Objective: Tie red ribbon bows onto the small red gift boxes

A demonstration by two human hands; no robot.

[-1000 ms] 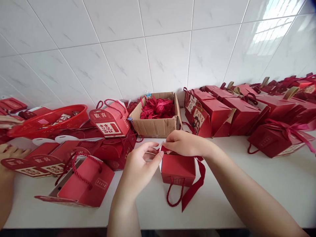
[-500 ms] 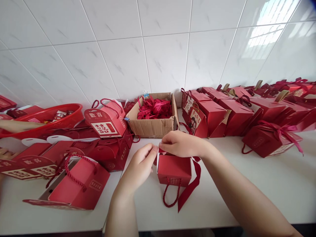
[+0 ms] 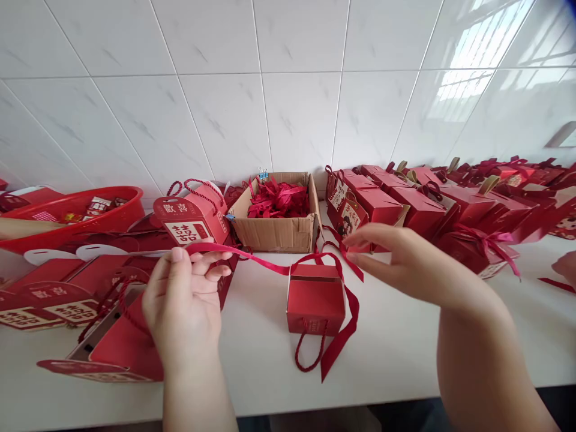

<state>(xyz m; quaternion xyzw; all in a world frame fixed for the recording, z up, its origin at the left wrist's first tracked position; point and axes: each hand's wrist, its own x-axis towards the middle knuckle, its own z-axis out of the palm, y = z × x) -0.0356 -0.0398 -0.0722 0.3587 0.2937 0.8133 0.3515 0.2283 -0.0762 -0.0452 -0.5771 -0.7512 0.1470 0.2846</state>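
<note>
A small red gift box [image 3: 316, 294] stands on the white table in front of me, its twisted cord handle [image 3: 310, 354] hanging at the near side. A dark pink ribbon [image 3: 265, 264] runs over its top, and another length of it droops down the box's right side. To the left of the box, my left hand [image 3: 186, 300] pinches one end of the ribbon between thumb and fingers, stretching it out. My right hand [image 3: 400, 264] is off to the right with its fingers extended and apart, fingertips close to a loose ribbon tail.
Behind the box is a cardboard carton [image 3: 274, 234] full of ribbons. Red gift boxes [image 3: 418, 204] line the right back; open boxes [image 3: 67, 294] crowd the left near a red basket [image 3: 130, 210]. Another person's hand [image 3: 564, 270] shows at the right edge; another arm [image 3: 27, 228] reaches over the basket.
My hands have parted from the back of the box top. The left went left, drawing out the ribbon; the right moved right and its fingers opened. A person's hand appeared at right.
</note>
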